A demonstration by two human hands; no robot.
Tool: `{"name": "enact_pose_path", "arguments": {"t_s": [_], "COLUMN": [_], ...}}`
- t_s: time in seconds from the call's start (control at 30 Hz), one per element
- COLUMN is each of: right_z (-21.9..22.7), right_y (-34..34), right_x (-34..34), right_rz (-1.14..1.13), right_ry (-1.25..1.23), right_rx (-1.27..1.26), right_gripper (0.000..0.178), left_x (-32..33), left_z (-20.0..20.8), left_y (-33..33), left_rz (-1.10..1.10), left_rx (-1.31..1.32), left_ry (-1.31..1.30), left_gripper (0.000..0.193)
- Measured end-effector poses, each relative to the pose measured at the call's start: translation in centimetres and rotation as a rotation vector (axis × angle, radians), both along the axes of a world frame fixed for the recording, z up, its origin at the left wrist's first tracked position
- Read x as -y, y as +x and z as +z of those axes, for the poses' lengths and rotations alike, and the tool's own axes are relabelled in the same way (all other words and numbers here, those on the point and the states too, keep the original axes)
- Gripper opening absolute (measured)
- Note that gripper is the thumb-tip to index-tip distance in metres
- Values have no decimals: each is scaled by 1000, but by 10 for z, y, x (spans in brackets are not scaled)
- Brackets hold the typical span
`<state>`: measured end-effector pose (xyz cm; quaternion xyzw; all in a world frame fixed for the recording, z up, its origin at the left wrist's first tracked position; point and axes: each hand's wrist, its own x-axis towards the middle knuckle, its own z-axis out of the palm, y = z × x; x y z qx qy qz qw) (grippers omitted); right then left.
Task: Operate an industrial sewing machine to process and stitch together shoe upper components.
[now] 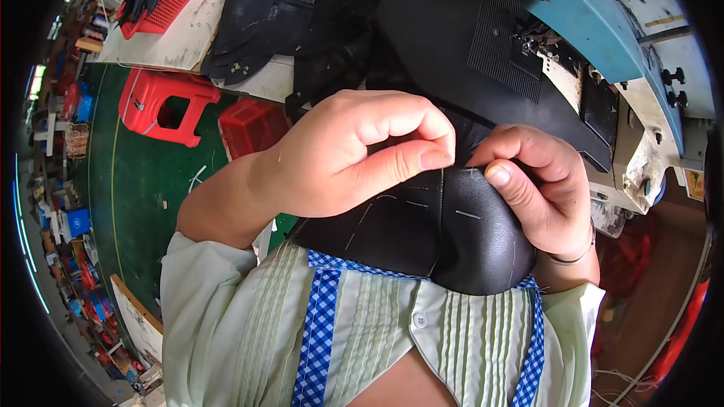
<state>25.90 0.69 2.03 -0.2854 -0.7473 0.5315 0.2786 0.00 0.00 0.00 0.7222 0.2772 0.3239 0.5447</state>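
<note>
A black leather piece (483, 234) with a vertical seam and short pale marks hangs close in front of my chest. My left hand (377, 147) is pinched at the top of that seam, thumb against forefinger. Whatever lies between those fingertips is too small to make out. On the right, my right hand (535, 188) grips the upper edge of the leather piece, with the thumb on the near face and the fingers curled behind. The leather's far side is hidden from view.
A teal sewing machine (596, 11) stands at the far right beside a black work surface (430, 22). Dark leather pieces (271, 7) are heaped on the table at the back. A red stool (166, 105) and a red basket (253, 126) are on the green floor (151, 203) to the left.
</note>
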Motion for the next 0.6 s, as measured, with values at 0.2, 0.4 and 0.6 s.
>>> {"name": "enact_pose_path", "arguments": {"t_s": [0.2,0.4,0.6], "right_z": [2,3,11], "right_y": [-2,1,-4], "right_x": [-2,-6,-5], "right_rz": [-122,-91,-35], "right_ry": [187,258,387], "right_rx": [66,59,147], "right_gripper": [6,6,17], "left_x": [8,8,8], "left_z": [-1,4,10], "left_y": [11,14,15], "left_rz": [250,251,189], "left_rx": [-75,-88,-45], "left_ry": [494,384,260], "left_gripper": [23,19,13]}}
